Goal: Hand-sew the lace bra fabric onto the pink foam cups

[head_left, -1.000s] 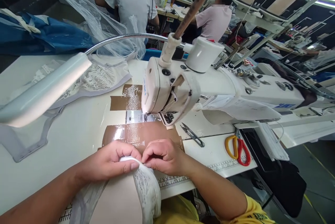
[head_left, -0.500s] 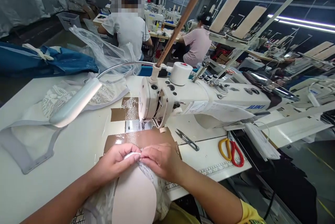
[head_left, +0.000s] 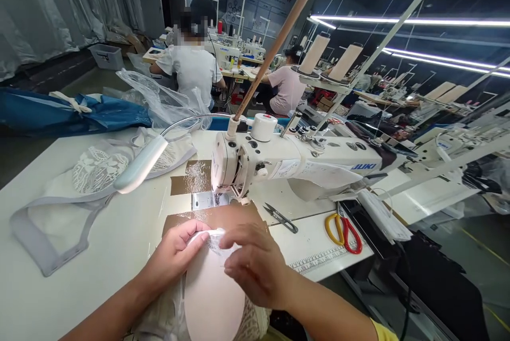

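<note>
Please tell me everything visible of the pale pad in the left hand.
The pad is pinkish beige, smooth like foam or cloth, curved, bottom out of frame. Lace shows at its top and lower right. The left hand pinches the top edge, before the machine; the right hand is open over it, touch unclear.

I had the left hand [head_left: 179, 249] pinched between thumb and forefinger, the right hand [head_left: 261, 266] loosely curled, fingertips parted.

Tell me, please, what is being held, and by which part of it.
The left grip pinches the pale fabric piece by its far edge, away from the body. The right grip is open, holding nothing visible.
</note>
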{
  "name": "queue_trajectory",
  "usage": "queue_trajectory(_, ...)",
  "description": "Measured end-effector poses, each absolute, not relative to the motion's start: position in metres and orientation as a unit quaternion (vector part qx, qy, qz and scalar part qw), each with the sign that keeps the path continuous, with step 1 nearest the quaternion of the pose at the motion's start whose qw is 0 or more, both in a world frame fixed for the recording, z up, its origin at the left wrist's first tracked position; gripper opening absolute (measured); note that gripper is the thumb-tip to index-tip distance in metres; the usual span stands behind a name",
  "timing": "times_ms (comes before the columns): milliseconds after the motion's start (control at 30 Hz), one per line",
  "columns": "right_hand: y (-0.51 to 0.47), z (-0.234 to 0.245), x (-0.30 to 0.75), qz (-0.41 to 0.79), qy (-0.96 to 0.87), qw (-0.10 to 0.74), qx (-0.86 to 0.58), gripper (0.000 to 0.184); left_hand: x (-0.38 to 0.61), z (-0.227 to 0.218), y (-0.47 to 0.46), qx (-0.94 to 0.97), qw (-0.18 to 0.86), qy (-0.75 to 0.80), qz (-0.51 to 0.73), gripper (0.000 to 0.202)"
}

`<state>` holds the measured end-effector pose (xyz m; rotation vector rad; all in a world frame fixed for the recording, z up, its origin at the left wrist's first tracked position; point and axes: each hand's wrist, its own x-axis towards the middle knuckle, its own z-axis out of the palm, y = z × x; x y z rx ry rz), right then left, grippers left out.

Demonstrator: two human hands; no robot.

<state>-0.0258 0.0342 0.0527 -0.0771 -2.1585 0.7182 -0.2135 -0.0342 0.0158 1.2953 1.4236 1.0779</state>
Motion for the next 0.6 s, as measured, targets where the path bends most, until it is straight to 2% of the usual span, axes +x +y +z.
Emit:
queue_trajectory(67, 0.031, 0.052, -0.022, 0.428, -0.832, 0.349, -0.049, 0.016, -0.212, 0.019, -0.037, 0.529, 0.424, 0.585, 0.446, 0.025)
queue_trajectory(133, 0.029, 0.046, -0.016, 0.512, -0.799, 0.312, -0.053, 0.02, -0.21, 0.02, -0.04, 0.523, 0.385, 0.602, 0.465, 0.022)
queue_trajectory(333, 0.017, 0.034, 0.016, 0.59, -0.696, 0.39, -0.122, 0.019, -0.212, 0.007, -0.042, 0.502, 0.271, 0.635, 0.521, 0.022)
queue_trajectory(600, 0.015, 0.054, 0.087, 0.712, -0.522, 0.379, -0.277, 0.033, -0.213, 0.001, -0.046, 0.541, 0.189, 0.638, 0.515, 0.018)
